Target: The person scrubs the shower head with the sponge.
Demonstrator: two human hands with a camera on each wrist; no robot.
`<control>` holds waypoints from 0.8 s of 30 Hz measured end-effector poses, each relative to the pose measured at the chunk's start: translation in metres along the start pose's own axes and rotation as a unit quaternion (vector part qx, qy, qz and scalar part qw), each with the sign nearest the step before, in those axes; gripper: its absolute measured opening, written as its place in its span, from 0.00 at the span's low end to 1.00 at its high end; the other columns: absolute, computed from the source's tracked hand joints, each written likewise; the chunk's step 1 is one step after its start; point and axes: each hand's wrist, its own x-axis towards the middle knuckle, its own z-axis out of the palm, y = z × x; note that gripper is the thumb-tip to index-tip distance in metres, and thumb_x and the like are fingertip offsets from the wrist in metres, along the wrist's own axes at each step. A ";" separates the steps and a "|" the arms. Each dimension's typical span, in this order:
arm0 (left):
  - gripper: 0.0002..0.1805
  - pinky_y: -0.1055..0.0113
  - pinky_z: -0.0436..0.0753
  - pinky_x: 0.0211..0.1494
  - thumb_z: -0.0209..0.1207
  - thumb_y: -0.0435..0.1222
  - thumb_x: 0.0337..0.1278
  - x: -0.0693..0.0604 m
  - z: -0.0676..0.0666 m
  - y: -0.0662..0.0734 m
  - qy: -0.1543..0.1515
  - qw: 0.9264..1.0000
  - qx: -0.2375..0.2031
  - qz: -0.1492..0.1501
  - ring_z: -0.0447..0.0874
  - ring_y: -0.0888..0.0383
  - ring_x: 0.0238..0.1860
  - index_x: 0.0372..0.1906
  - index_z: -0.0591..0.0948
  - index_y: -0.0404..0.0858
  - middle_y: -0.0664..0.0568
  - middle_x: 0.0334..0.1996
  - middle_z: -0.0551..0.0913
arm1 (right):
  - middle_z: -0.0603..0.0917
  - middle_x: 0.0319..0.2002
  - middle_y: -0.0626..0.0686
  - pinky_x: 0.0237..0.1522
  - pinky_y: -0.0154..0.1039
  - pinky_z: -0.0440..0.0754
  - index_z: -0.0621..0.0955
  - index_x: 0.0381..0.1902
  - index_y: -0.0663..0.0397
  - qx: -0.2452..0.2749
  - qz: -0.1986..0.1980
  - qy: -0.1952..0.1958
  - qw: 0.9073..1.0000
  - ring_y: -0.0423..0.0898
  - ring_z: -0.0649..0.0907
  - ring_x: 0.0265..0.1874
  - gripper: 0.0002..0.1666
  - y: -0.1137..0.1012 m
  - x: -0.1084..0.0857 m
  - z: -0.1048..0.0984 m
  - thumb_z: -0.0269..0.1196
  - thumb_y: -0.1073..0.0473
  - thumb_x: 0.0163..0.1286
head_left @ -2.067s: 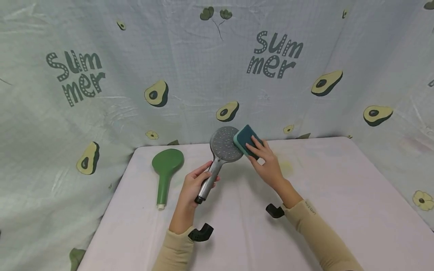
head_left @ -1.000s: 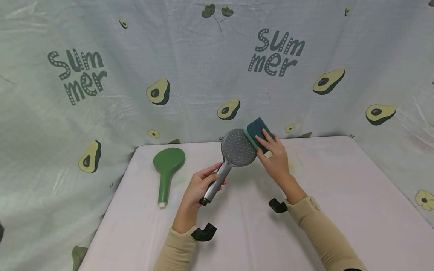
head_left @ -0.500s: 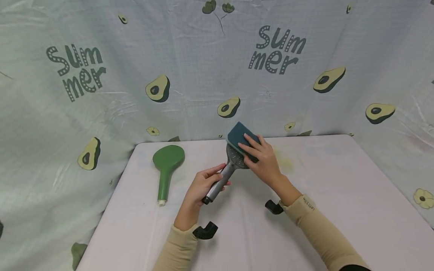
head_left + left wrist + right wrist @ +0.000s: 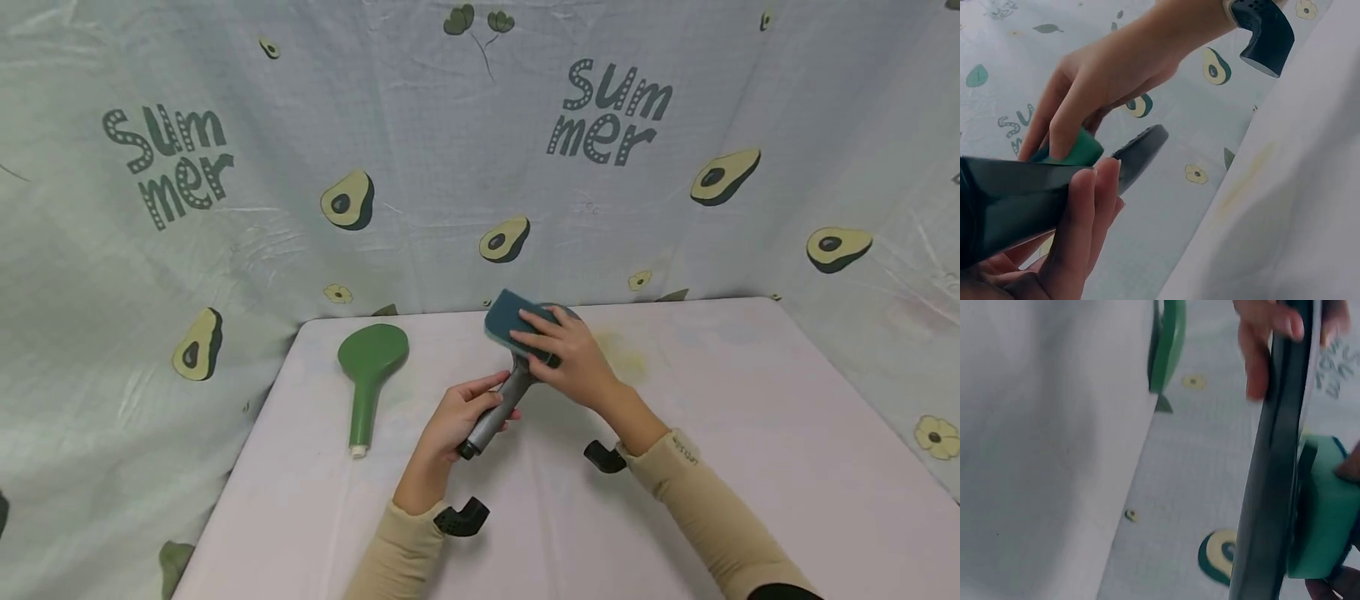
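My left hand [image 4: 457, 417] grips the handle of a grey shower head [image 4: 495, 414], its round head tilted up to the right above the table. A two-layer sponge [image 4: 504, 315], dark blue-green on top and lighter green below, is held by my right hand [image 4: 576, 358] over the spray face. Most of that face is hidden under sponge and fingers. In the right wrist view the sponge [image 4: 1322, 519] lies flat against the shower head [image 4: 1272, 469]. The left wrist view shows the handle [image 4: 1016, 200] close up, with fingers round it.
A green shower head [image 4: 371, 354] with a white end lies on the table's left side. The table [image 4: 750, 400] has a white cover. Behind it hangs a cloth [image 4: 450, 167] printed with avocados. Small black devices [image 4: 461, 518] sit on both wrists.
The sponge has gone from the head's right edge leftward across its spray face, down to near the neck. The left hand has shifted slightly right with the grey shower head. The green one has stayed put.
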 end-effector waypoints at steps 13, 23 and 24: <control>0.27 0.69 0.85 0.41 0.49 0.27 0.74 0.002 -0.003 0.000 0.016 1.000 -0.024 0.003 0.90 0.59 0.37 0.74 0.66 0.26 0.22 0.68 0.66 | 0.79 0.64 0.63 0.59 0.72 0.70 0.87 0.57 0.58 -0.006 0.052 0.008 0.999 0.75 0.72 0.65 0.24 0.012 -0.006 -0.005 0.72 0.70 0.61; 0.27 0.71 0.85 0.38 0.48 0.26 0.74 0.003 -0.009 0.003 0.084 0.993 -0.085 0.027 0.89 0.60 0.35 0.75 0.66 0.27 0.25 0.69 0.66 | 0.80 0.63 0.63 0.58 0.71 0.72 0.87 0.55 0.59 -0.007 0.052 0.060 0.997 0.71 0.74 0.63 0.25 0.016 -0.022 0.002 0.73 0.73 0.57; 0.27 0.71 0.85 0.38 0.48 0.26 0.74 0.002 -0.010 0.003 0.093 0.991 -0.091 0.027 0.89 0.60 0.35 0.75 0.66 0.27 0.25 0.69 0.66 | 0.80 0.63 0.63 0.57 0.70 0.72 0.87 0.55 0.60 -0.006 0.066 0.069 0.995 0.71 0.74 0.63 0.25 0.017 -0.024 0.004 0.73 0.73 0.58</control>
